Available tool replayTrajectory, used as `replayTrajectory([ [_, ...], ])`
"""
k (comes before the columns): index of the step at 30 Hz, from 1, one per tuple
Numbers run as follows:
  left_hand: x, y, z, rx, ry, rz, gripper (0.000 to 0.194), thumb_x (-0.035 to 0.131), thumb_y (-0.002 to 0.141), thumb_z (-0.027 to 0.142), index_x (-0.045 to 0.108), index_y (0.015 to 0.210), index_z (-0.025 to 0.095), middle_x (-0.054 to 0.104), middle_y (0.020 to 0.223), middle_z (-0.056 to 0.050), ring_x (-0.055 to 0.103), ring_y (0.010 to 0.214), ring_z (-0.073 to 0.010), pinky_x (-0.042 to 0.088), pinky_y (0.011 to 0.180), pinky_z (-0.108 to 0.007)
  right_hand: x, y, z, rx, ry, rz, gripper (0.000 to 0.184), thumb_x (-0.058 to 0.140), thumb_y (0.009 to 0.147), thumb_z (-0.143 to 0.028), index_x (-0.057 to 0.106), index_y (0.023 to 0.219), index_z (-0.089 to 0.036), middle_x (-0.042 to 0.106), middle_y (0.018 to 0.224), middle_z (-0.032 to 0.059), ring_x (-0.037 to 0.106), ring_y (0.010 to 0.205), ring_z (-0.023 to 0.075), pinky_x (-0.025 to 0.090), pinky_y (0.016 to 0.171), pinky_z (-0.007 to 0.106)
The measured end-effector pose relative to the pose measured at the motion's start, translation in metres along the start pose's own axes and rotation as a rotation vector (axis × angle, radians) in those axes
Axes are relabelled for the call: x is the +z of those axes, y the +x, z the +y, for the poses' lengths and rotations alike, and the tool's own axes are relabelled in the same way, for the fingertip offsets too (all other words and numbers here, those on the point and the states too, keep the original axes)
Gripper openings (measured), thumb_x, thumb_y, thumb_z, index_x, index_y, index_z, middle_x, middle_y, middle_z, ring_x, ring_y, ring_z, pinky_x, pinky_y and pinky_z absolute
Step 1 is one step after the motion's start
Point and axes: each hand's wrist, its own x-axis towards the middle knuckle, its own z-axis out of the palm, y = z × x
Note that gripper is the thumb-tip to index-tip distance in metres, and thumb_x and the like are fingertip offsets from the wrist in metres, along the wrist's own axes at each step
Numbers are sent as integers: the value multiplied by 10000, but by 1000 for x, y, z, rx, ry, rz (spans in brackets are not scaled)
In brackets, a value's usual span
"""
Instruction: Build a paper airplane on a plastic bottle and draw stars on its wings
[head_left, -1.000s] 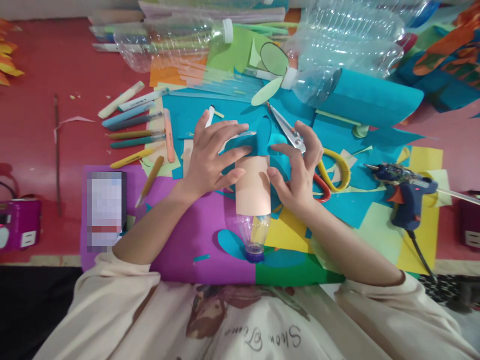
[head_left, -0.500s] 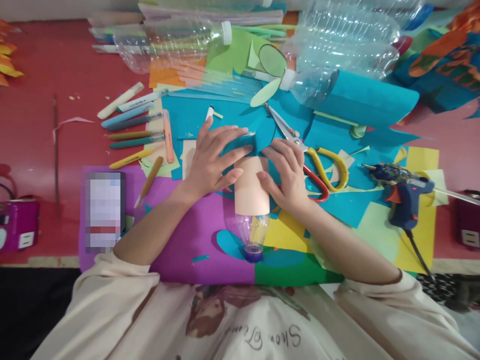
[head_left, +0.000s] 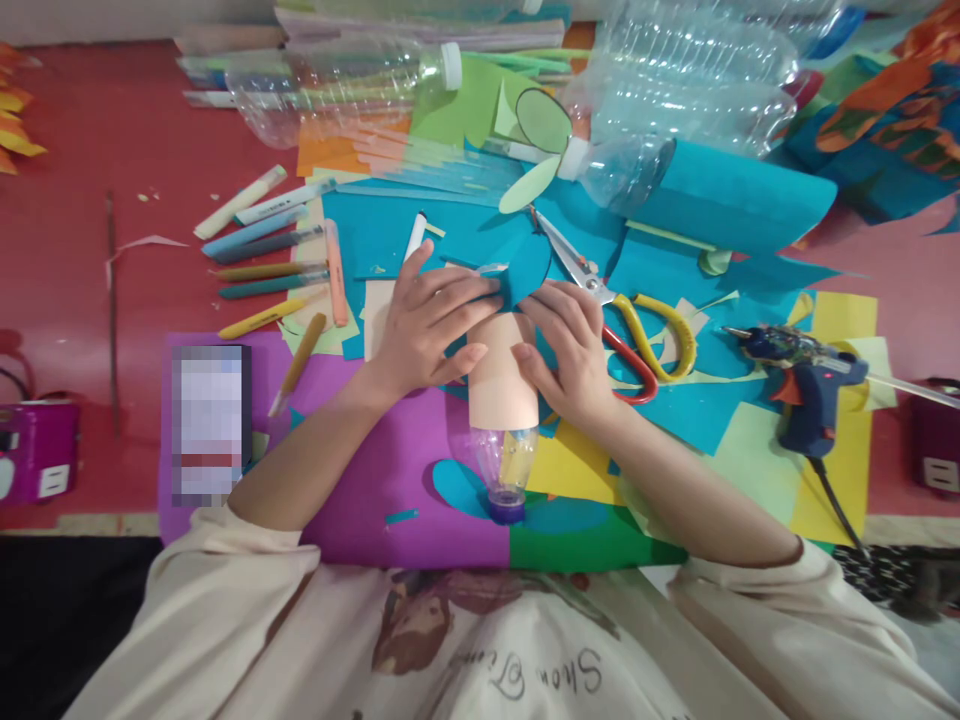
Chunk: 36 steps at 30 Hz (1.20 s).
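A small plastic bottle [head_left: 506, 455] wrapped in peach paper [head_left: 502, 385] lies with its purple cap toward me. Blue paper [head_left: 525, 272] sits at its far end, under my fingertips. My left hand [head_left: 435, 320] reaches over from the left, fingers long across that end, thumb by the peach wrap. On the right, my right hand [head_left: 566, 350] has bent fingers at the blue paper and its thumb against the wrap. Both hands steady the bottle between them; the exact fingertip contact is partly hidden. Scissors [head_left: 592, 285] with red and yellow handles lie open beyond my right hand.
A glue gun [head_left: 814, 385] lies at right, its cord running toward me. Markers [head_left: 262, 235] and a phone [head_left: 214, 420] are at left. Clear bottles [head_left: 345, 85] and a blue-wrapped bottle [head_left: 742, 195] lie at the back. Paper scraps cover the red table [head_left: 67, 240].
Both hands have shifted only slightly. My left fingers have closed in a little over the blue paper, which sits slightly differently. The bottle stays in place.
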Motion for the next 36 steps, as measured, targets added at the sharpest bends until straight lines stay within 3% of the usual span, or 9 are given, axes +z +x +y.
replayTrajectory([
  [5,0,0,0,-64,-23,-92,439,234,973,532,547,1238,377,710,1179,39,644,1099,-201,291,1216,-466,1,-1,0,30,-32,-34,386,410,979,-382,537,1309,-226,651,1219,122,570,1200,306,479,1007,531],
  [13,0,4,5,8,-23,96,444,284,1009,478,429,1368,261,715,1140,-36,649,1093,-179,377,1164,-414,-1,0,-4,10,33,48,496,476,962,-329,325,1428,-252,638,1210,122,601,1168,277,542,943,483],
  [21,1,2,3,-4,-40,65,452,254,1005,506,451,1333,266,696,1184,-32,628,1137,-175,356,1179,-430,-2,3,-7,6,131,59,482,523,939,-254,396,1404,-245,662,1197,99,596,1169,256,532,978,441],
  [24,-1,3,4,-15,7,56,433,195,1019,479,520,1223,279,701,1170,-11,619,1125,-172,381,1157,-438,0,3,-6,2,97,92,464,502,948,-280,402,1399,-230,656,1213,115,594,1172,267,530,977,467],
  [28,-2,2,3,18,70,71,433,174,1016,462,574,1098,318,726,1071,34,645,989,-163,411,1117,-420,0,1,-4,27,-14,-9,402,401,990,-358,455,1367,-232,628,1284,127,563,1247,290,487,1023,531],
  [32,0,-2,1,-53,30,-18,504,128,1002,508,592,1104,338,734,1047,37,644,1013,-178,365,1149,-438,0,0,-2,17,13,-61,411,382,999,-349,474,1377,-216,583,1372,125,498,1325,283,439,1079,524],
  [36,0,-4,0,-55,-22,5,474,167,1004,493,599,1139,353,733,1017,38,646,1002,-194,354,1149,-461,1,0,-1,61,18,-102,430,336,1009,-385,478,1389,-243,524,1439,116,450,1369,287,389,1119,534],
])
